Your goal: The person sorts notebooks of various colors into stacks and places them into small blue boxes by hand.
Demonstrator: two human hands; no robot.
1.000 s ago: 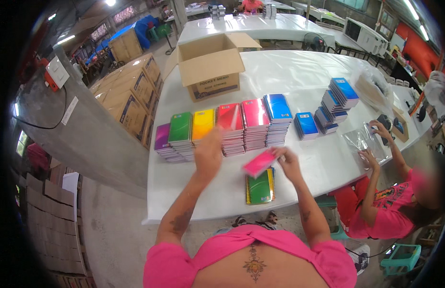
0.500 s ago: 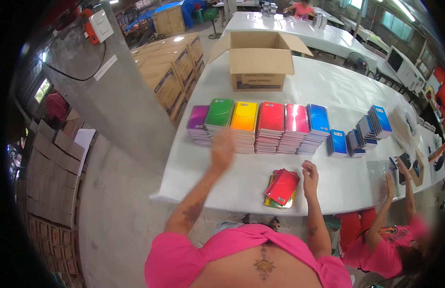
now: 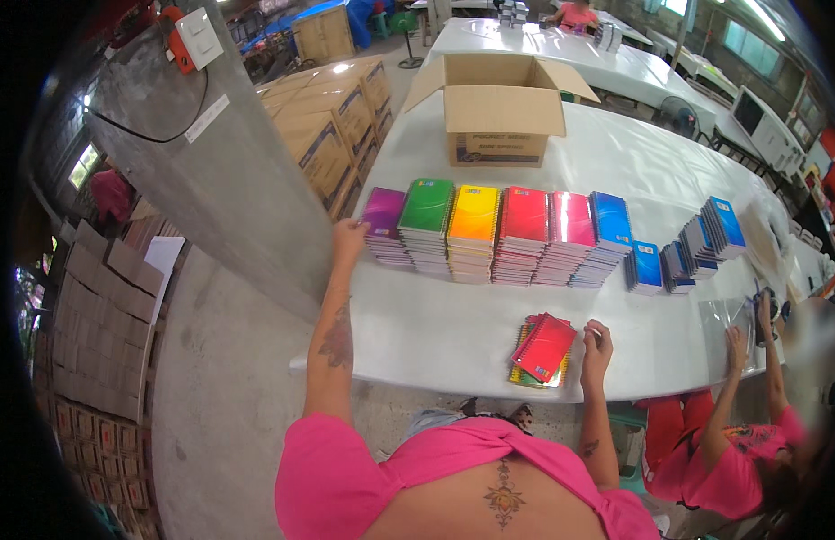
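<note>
At the left end of a row of spiral notebook stacks, my left hand pinches the near-left edge of the top purple notebook. Right of it stand stacks topped by a green notebook, a yellow notebook, a red notebook, a pink notebook and a blue notebook. A small loose pile lies near the table's front edge, with a tilted red notebook on top. Just right of that pile is my right hand, its fingers loosely bent and apart, with nothing visible in them.
Behind the stacks stands an open cardboard box on the white table. Shorter stacks of blue notebooks stand to the right. A co-worker's hands are beside a clear plastic sheet. A concrete pillar rises at the left.
My left hand has moved left from in front of the green and yellow stacks to the purple stack. My right hand stays beside the small pile. The view has shifted slightly.
</note>
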